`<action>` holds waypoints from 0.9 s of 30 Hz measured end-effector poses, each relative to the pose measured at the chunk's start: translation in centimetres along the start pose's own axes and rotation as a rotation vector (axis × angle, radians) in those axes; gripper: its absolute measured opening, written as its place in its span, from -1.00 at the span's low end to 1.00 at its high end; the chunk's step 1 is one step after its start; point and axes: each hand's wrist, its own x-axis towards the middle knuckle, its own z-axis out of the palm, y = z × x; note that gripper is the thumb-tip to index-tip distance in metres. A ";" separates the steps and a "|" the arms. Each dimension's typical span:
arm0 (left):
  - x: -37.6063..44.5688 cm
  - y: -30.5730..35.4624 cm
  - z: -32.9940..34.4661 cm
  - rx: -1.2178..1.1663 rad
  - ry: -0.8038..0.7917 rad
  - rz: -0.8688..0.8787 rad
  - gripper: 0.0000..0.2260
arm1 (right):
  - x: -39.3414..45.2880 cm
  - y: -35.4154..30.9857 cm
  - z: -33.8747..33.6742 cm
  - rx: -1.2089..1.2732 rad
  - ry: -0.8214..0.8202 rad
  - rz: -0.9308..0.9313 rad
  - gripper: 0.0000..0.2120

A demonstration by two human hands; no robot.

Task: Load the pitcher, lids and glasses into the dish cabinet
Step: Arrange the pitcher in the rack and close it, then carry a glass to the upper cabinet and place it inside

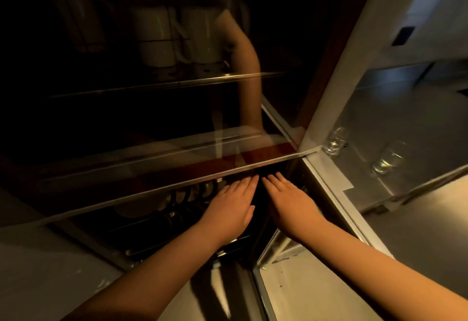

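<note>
The dish cabinet stands before me, dark inside, with a glass door point(157, 169) whose lower edge crosses the view. My left hand point(231, 205) and my right hand point(287, 204) reach side by side under that edge, fingers stretched flat and apart, holding nothing. Their fingertips sit just below the door rail, over a dark wire rack point(162, 209) with rounded dishes. Behind the glass, higher up, pale pitchers or mugs point(157, 39) show dimly. Two clear glasses point(335, 141) point(386, 162) stand upside down on the steel counter to the right.
A white cabinet side panel point(354, 67) rises diagonally at right. The steel counter point(417, 123) stretches behind it. A steel surface point(316, 290) lies below my right forearm. The glass reflects an arm point(243, 67).
</note>
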 end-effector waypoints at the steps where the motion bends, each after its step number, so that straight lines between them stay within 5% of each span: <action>1: 0.4 0.6 -0.5 -0.007 0.026 0.040 -0.42 | -0.9 0.4 -1.1 -0.020 0.008 0.005 -0.30; 7: 2.7 5.5 -2.4 -0.017 0.065 0.300 -0.46 | -7.8 2.9 -5.6 -0.074 0.220 0.056 -0.32; 12: 5.5 9.6 -2.8 -0.035 0.028 0.431 -0.47 | -11.3 6.4 -5.0 0.022 0.155 0.170 -0.33; 16: 8.5 11.8 -2.1 -0.005 -0.102 0.422 -0.49 | -12.0 7.8 -4.1 0.146 0.239 0.242 -0.54; 27: 17.8 14.3 0.3 0.051 -0.374 0.343 -0.43 | -10.0 17.7 -2.7 0.205 0.263 0.409 -0.53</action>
